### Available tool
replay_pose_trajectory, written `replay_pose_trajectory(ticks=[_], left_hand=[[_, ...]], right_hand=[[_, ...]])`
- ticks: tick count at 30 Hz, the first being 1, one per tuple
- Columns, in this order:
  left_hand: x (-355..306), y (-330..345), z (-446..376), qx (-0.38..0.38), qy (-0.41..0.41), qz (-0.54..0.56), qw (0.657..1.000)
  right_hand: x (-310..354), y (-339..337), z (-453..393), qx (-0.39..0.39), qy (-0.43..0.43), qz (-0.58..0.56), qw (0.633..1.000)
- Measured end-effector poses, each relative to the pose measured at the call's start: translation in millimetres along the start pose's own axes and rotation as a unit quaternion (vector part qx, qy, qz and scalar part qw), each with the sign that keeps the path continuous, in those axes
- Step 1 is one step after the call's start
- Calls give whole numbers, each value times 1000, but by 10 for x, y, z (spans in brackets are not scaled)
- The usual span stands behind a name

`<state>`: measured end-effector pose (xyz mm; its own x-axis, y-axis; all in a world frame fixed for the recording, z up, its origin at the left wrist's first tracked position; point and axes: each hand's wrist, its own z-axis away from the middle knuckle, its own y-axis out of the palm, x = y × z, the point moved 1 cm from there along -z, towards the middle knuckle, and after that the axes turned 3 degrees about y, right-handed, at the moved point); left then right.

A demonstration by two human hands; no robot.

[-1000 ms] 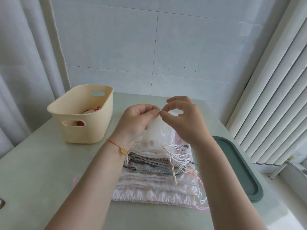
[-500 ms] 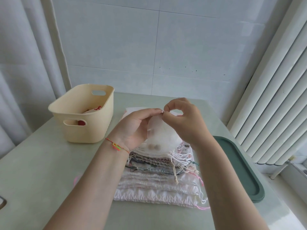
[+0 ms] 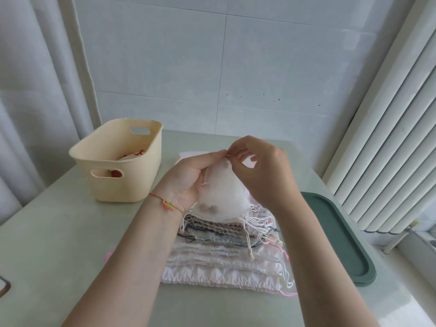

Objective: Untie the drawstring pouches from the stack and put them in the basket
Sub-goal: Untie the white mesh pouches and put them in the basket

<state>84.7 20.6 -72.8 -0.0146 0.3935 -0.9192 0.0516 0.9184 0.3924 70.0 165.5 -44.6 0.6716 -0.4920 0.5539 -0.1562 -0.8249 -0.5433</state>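
Left hand (image 3: 186,178) cradles a white pouch (image 3: 221,192) above the stack (image 3: 226,253); right hand (image 3: 264,171) fingers (image 3: 233,153) pinch its top; basket (image 3: 118,161) left of them.

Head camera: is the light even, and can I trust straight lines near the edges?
Head view: soft daylight, brighter at the right by the white blinds, no harsh glare; hands and white pouch are sharp. Wide-angle bowing bends the curtain and the table edges.
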Motion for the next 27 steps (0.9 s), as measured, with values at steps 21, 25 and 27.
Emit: replay_pose_trajectory(ticks=[21, 25, 27], left_hand=[[104, -75, -94, -120, 95, -297, 943], [147, -1, -98, -100, 99, -367, 919], [150, -7, -100, -99, 98, -342, 929]], right_hand=[[-265, 79, -7, 3, 64, 165, 984], [-338, 80, 19, -20, 83, 207, 975], [-365, 79, 20, -12, 97, 182, 979]])
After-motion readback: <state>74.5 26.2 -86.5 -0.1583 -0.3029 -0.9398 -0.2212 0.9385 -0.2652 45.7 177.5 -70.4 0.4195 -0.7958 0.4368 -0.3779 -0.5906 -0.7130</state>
